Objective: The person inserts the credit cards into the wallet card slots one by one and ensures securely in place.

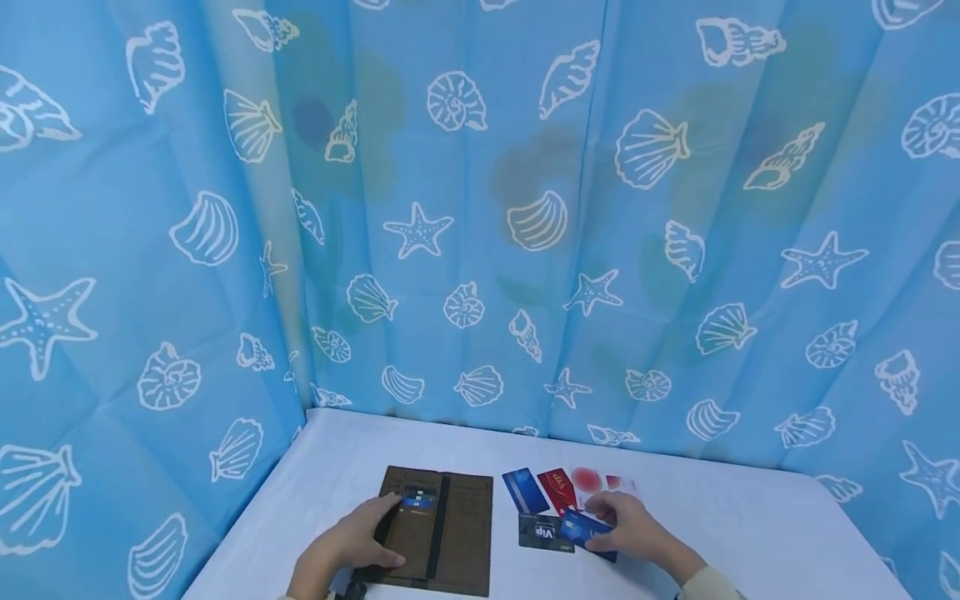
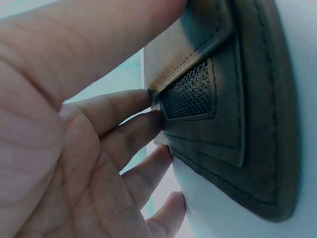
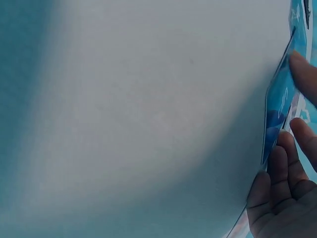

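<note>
The right hand (image 1: 633,529) pinches a dark blue card (image 1: 576,527) between thumb and fingers, its gap narrow; the right wrist view shows the card tilted on edge, with the thumb against its printed face. That card is to the right of the open wallet (image 1: 465,533), near the right corner of a black VIP card (image 1: 542,535) on the white-covered bench (image 1: 337,467). It looks like thin, stiff plastic, so it should be almost weightless and keep its shape, but its smooth face may slide under dry fingertips; opposite edges, or a corner with the thumb on the face, give the surest hold. The striped blue card (image 1: 527,490), the red card (image 1: 558,490) and the two pale cards beyond would likely handle alike, and lying flat they offer only a thin rim to lift by. The left hand (image 1: 348,537) is spread wide at the wallet's left side, its fingertips touching the edge near the slotted cards (image 1: 418,502). The wallet seems of soft, stitched leather or something similar: heavier than a card, bendable, and grippier. Its pocket edges look snug, so it is best steadied by the outer border, leaving the slot mouths free, since a finger pressed there could pinch them closed.
</note>
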A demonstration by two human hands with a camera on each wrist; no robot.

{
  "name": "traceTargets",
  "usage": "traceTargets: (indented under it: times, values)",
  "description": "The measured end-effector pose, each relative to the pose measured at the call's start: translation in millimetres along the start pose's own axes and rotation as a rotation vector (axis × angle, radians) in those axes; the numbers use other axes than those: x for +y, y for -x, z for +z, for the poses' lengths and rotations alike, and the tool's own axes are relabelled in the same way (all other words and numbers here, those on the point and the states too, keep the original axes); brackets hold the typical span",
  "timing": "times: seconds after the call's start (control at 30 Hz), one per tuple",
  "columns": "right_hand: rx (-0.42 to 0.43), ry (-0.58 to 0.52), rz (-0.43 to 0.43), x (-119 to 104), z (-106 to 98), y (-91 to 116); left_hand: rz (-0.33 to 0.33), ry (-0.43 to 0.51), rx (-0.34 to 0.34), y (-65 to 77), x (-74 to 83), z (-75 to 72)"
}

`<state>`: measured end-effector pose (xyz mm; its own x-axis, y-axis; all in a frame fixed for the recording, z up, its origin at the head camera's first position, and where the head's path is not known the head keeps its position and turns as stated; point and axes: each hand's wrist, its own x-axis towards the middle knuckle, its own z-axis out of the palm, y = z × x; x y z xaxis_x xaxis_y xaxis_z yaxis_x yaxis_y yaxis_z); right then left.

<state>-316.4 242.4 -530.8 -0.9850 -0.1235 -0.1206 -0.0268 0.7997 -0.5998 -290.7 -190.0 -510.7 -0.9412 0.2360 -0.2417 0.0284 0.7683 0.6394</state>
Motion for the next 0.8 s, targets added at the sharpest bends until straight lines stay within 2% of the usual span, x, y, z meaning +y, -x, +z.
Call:
traceTargets:
  times: [0.37,0.63,0.8]
  values:
    - [-0.024,0.02,0.007,-6,0,5,-0.016,-0.021,0.013,1.6,1.9,-1.9]
    - [-0.032,0.026,0.056,-18,1,12,-0.004,-0.043,0.024,0.8,1.5,-1.5]
    - [-0.047,0.056,0.07,-16,2,14,-0.006,-0.037,0.015,0.9,1.0,-0.2]
